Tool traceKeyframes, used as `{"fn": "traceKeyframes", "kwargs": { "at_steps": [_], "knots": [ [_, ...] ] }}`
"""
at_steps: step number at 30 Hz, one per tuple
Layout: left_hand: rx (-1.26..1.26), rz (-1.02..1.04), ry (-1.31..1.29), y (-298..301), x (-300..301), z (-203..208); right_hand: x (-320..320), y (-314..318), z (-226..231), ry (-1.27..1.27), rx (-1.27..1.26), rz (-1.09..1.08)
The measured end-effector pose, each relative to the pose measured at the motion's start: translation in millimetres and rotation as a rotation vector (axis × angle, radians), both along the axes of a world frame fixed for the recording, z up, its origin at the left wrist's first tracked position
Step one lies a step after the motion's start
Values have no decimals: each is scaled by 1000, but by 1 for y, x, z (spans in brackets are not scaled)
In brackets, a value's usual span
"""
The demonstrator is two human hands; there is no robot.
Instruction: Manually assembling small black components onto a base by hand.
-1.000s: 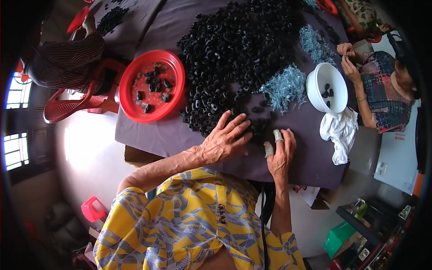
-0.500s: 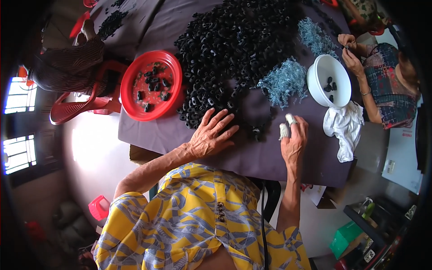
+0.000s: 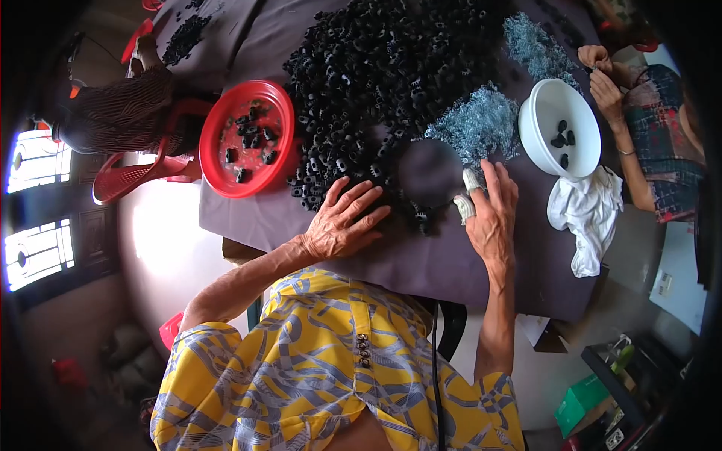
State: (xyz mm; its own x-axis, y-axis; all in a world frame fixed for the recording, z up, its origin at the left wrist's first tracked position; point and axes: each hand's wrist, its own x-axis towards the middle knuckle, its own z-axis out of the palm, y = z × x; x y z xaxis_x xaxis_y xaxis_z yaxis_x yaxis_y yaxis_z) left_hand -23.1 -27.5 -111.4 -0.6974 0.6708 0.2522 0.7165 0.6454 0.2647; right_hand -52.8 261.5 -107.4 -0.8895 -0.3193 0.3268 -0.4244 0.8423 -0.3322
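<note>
My left hand (image 3: pixel 344 225) lies flat at the near edge of a big heap of small hollow black plastic pieces (image 3: pixel 361 83), its fingers spread and touching the closest ones. My right hand (image 3: pixel 492 218) reaches to the near side of a tangled pile of bluish-silver coil springs (image 3: pixel 477 124). Its thumb and forefinger wear white finger covers (image 3: pixel 462 209), and its fingers are apart. Nothing shows between them. A few black pieces (image 3: pixel 423 219) sit between my two hands.
A red basin (image 3: pixel 207 150) with several black pieces stands left. On the right are a white bowl (image 3: pixel 529 135) holding several more and a crumpled white cloth (image 3: pixel 583 214). Another spring pile (image 3: pixel 538 49) lies farther back. One co-worker's hands (image 3: pixel 602 75) work at right; another person (image 3: pixel 113 105) sits left.
My right hand has moved forward to the near edge of the springs. My left hand stays on the edge of the black pieces. The whole view has shifted slightly.
</note>
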Motion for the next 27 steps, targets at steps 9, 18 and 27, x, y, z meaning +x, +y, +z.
{"fn": "traceKeyframes", "kwargs": {
  "at_steps": [9, 18, 27],
  "knots": [
    [-20, -3, -3, 5, -1, 3, 19, 28, 1, 8, -202, -164],
    [-40, 3, -3, 6, -2, 5, 21, 34, 2, -21, -152, -164],
    [-65, 6, -26, 6, -3, 7, -12, 10, 16, 62, -185, -3]
  ]
}}
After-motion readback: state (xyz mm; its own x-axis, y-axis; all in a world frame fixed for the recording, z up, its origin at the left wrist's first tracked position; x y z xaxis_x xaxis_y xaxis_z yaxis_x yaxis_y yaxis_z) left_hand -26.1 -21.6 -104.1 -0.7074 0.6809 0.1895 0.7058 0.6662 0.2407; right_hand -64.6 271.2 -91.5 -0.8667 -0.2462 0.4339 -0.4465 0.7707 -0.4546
